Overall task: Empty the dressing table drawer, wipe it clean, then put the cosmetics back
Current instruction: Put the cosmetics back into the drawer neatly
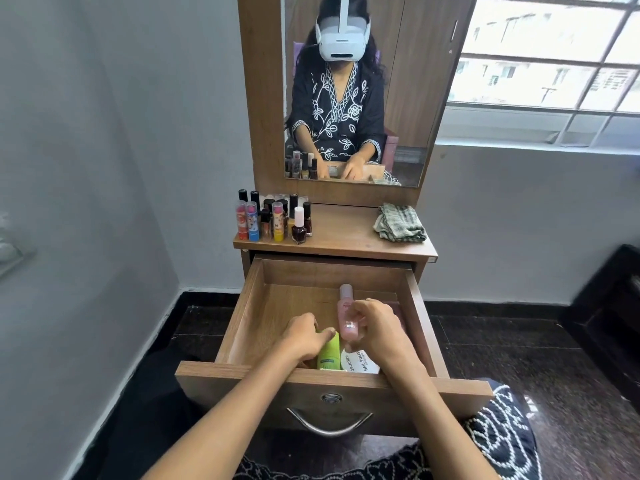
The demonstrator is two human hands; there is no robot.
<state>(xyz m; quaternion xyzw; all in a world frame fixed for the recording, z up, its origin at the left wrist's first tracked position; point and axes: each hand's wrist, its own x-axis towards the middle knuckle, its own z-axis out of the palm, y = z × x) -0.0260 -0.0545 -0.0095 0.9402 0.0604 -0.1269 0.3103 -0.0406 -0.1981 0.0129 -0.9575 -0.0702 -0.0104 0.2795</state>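
The wooden drawer of the dressing table is pulled out towards me. Inside it, my right hand grips a pink bottle held nearly upright. My left hand curls around a green bottle near the drawer's front. A white container labelled nail polish remover lies under my right wrist. Several lipsticks and nail polish bottles stand on the left of the tabletop.
A folded green-and-white cloth lies on the right of the tabletop. A mirror rises behind it. A grey wall stands to the left, a window to the right. The drawer front has a metal handle.
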